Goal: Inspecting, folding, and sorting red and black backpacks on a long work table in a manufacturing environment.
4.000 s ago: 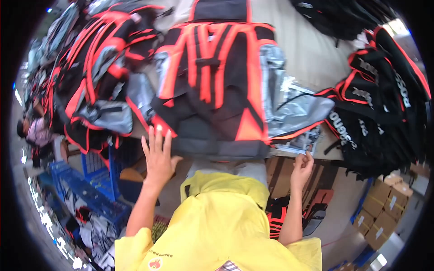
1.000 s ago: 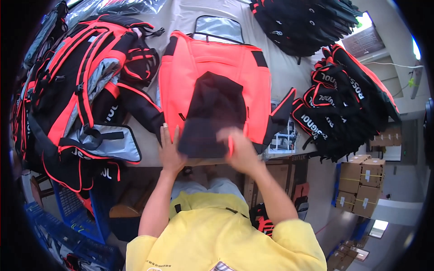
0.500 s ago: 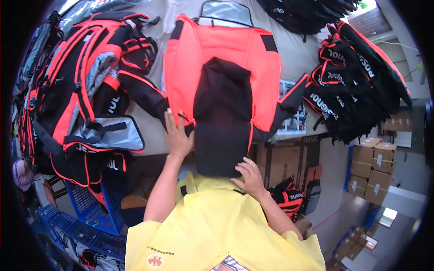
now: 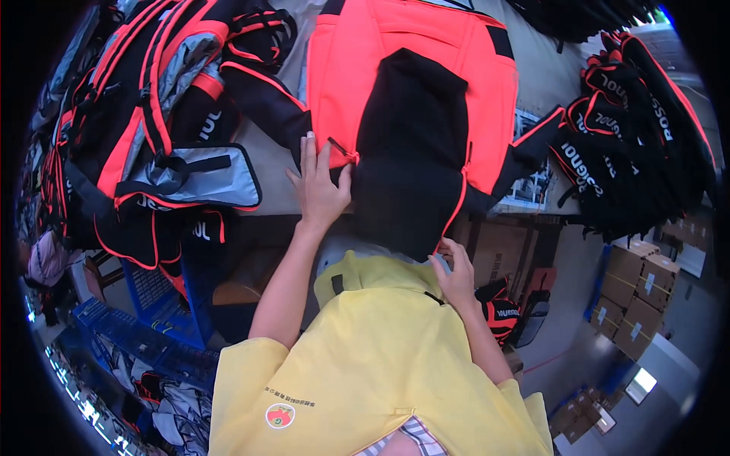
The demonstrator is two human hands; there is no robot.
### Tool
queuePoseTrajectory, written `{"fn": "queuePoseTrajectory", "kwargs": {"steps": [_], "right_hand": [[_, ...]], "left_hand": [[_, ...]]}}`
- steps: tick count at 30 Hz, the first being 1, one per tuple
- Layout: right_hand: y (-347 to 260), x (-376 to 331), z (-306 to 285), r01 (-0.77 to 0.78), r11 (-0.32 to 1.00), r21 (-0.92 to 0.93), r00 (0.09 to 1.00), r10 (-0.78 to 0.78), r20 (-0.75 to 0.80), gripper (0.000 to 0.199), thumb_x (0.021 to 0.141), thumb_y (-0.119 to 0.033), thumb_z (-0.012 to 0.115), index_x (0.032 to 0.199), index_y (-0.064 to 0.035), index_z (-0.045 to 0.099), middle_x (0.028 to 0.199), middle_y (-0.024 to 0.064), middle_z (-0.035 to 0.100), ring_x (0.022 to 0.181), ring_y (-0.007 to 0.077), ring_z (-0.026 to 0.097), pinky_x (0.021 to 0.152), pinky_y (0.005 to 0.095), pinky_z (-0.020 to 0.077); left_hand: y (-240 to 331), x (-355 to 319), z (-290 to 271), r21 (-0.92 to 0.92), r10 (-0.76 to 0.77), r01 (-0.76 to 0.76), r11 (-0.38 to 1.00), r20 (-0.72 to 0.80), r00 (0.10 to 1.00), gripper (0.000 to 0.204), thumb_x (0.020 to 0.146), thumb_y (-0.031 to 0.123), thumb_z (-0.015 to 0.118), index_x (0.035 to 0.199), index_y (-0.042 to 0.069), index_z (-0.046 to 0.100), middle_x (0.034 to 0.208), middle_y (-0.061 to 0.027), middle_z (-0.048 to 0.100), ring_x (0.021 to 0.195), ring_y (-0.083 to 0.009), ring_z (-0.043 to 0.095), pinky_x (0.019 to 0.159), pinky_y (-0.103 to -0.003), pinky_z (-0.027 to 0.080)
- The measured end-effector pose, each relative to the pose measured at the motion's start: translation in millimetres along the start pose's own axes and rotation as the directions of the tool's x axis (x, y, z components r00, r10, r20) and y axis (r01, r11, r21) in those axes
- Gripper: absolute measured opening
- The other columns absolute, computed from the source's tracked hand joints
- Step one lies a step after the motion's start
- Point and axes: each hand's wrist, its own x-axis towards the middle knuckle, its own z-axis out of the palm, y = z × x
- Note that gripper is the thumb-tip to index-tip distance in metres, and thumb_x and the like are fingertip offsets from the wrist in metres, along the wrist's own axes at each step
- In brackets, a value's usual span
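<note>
Head view, looking down over a yellow shirt [image 4: 380, 380] at a work table [image 4: 277, 163]. Orange backpack [image 4: 411, 53] lies flat on the table, centre, its black panel [image 4: 414, 152] folded down over the middle and hanging past the near table edge toward the person

Left hand [image 4: 321, 186] lies flat, fingers spread and apart, palm down on the backpack's lower left corner, just beside the black panel's left edge; it clamps nothing. Right hand [image 4: 456, 273] sits lower, below the table edge, fingers curled against the bottom right corner of the black panel where an orange trim line runs; whether it pinches the fabric I cannot tell

Left of the orange backpack: a pile of black-and-orange backpacks [image 4: 152, 114], one with a grey flap [image 4: 194, 178] open. Right of it: a stack of black bags [image 4: 639, 144]. Blue crates [image 4: 152, 319] stand under the table at left, cardboard boxes [image 4: 635, 300] on the floor at right
</note>
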Motion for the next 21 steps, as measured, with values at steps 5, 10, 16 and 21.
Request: {"fn": "queuePoseTrajectory", "kwargs": {"steps": [5,10,16,21], "right_hand": [[-9,30,-6,0.192,0.960,-0.205,0.976,-0.208,-0.060,0.040,0.089,-0.003,0.081,0.124,-0.0006,0.062,0.118,0.0185,0.064,0.109,0.0345,0.065,0.090,0.0402,0.0556],[-66,116,-25,0.371,0.866,-0.334,0.888,-0.437,-0.145,0.029,0.091,0.001,0.074,0.119,-0.0004,0.065,0.115,0.0187,0.066,0.105,0.0384,0.064,0.091,0.0453,0.0547],[-17,184,-19,0.304,0.880,-0.365,0.953,-0.290,0.092,0.015,0.095,-0.008,0.069,0.108,-0.0047,0.076,0.100,0.0115,0.072,0.097,0.0328,0.067,0.084,0.0423,0.0559],[-17,187,-12,0.308,0.820,-0.482,0.949,-0.228,0.217,0.011,0.091,-0.013,0.075,0.099,-0.0075,0.078,0.097,0.0094,0.073,0.096,0.0321,0.068,0.082,0.0400,0.0562]], "left_hand": [[69,5,-37,-0.245,0.306,-0.390,0.887,-0.320,0.897,0.066,0.089,0.031,0.081,0.146,0.008,0.056,0.160,-0.0181,0.047,0.154,-0.0453,0.036,0.126,-0.067,0.020],[74,-26,9,-0.066,0.482,-0.487,0.871,-0.074,0.873,0.054,0.081,0.040,0.084,0.128,0.016,0.070,0.135,-0.0060,0.064,0.132,-0.0306,0.054,0.123,-0.065,0.028],[63,-42,46,0.004,0.531,-0.535,0.845,-0.120,0.839,0.032,0.085,0.032,0.076,0.113,0.019,0.073,0.135,-0.0035,0.064,0.135,-0.0292,0.054,0.123,-0.064,0.028],[57,-41,61,0.069,0.550,-0.546,0.835,-0.108,0.828,0.025,0.089,0.027,0.067,0.113,0.020,0.071,0.135,-0.0033,0.064,0.137,-0.0282,0.053,0.123,-0.063,0.029]]}}
